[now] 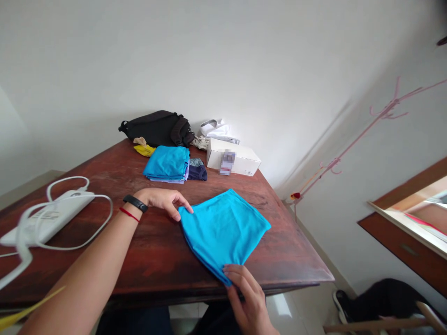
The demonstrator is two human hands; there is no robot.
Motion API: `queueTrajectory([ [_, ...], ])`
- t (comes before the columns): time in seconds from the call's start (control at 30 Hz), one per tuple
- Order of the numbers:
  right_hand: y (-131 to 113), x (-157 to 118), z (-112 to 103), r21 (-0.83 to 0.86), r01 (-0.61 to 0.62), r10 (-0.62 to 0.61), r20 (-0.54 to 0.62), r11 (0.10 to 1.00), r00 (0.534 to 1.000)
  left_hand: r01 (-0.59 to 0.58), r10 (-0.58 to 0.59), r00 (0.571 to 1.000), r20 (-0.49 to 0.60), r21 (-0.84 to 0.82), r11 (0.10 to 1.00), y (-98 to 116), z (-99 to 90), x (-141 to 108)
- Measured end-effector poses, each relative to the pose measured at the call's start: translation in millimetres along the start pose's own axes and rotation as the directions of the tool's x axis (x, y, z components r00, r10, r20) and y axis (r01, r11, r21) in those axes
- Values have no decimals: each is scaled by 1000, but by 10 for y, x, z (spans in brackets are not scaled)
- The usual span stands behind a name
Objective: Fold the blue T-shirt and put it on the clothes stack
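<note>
A folded piece of bright blue cloth lies on the dark red-brown wooden table, close to its front edge. My left hand, with a black band and a red string at the wrist, pinches the cloth's left corner between thumb and fingers. At the near corner, my right hand grips the cloth with fingers on top and the thumb below. Farther back sits a stack of folded blue cloth with a pale lilac layer underneath.
A white power strip with looping cables occupies the table's left side. At the back are a black bag, a yellow item, dark navy cloth, a white box and white fabric. A pink coat stand leans right.
</note>
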State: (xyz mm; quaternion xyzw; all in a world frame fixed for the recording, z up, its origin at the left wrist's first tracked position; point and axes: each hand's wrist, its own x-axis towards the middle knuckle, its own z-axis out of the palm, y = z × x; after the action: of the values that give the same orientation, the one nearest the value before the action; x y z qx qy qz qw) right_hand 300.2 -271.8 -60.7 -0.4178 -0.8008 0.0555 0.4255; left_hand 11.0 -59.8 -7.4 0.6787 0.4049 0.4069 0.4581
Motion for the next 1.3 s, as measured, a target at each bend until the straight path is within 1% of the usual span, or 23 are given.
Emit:
queueTrajectory([
  [0.07,23,27,-54,75,-121,126,-67,990,990,-36,36,999,10,2,999,36,72,-9],
  [0.13,42,77,-111,156,-259,280,-129,953,951,-73,72,996,45,5,997,128,88,32],
  [0.17,47,107,-141,200,-319,352,-154,926,923,-89,88,992,94,13,996,189,73,71],
  [0.2,49,137,-174,243,-370,416,-176,897,892,-101,95,979,181,29,994,251,46,117],
  [0.23,50,167,-207,283,-409,470,-197,868,861,-113,94,954,284,51,992,309,11,169],
  [0.3,55,218,-273,361,-460,553,-221,812,803,-140,76,883,464,104,985,390,-53,274],
  [0.33,62,239,-303,401,-477,588,-221,782,778,-163,77,858,508,128,978,407,-72,321],
  [0.37,72,257,-330,444,-489,619,-213,751,756,-192,89,849,521,146,970,407,-79,362],
  [0.47,121,305,-388,608,-488,695,-154,627,702,-269,155,860,486,173,948,352,-27,435],
  [0.53,149,342,-417,716,-460,739,-115,525,664,-290,182,862,474,164,943,327,35,443],
  [0.6,158,379,-451,789,-431,774,-89,439,627,-272,168,859,483,153,950,350,85,425],
  [0.7,134,385,-531,829,-428,807,-47,360,588,-221,95,842,531,179,959,470,100,361],
  [0.77,110,328,-605,838,-443,820,-9,319,573,-199,56,822,567,194,961,572,81,306],
  [0.83,90,225,-688,838,-463,824,28,290,567,-190,40,789,613,183,965,667,64,251],
  [0.9,81,105,-774,824,-491,819,59,283,571,-184,31,749,662,164,969,744,76,205],
  [0.97,88,12,-852,801,-529,818,90,279,568,-182,31,716,697,144,973,793,138,175],
  [1.0,103,-12,-885,791,-547,821,103,274,562,-180,35,716,697,136,974,802,192,168],
  [1.03,129,-18,-912,783,-561,827,111,269,551,-179,43,732,680,132,975,798,260,169],
  [1.07,169,-5,-932,774,-575,833,116,265,541,-175,51,765,641,131,976,778,341,176],
  [1.13,298,66,-946,745,-601,840,104,289,533,-142,57,859,508,131,981,689,527,207],
  [1.17,388,117,-940,720,-615,841,83,321,535,-111,48,902,428,124,986,621,623,231],
  [1.23,602,230,-903,648,-643,835,18,409,550,-39,9,961,276,102,994,451,799,289],
  [1.3,832,332,-842,573,-663,827,-49,482,560,2,-17,988,156,96,995,268,929,356],
])
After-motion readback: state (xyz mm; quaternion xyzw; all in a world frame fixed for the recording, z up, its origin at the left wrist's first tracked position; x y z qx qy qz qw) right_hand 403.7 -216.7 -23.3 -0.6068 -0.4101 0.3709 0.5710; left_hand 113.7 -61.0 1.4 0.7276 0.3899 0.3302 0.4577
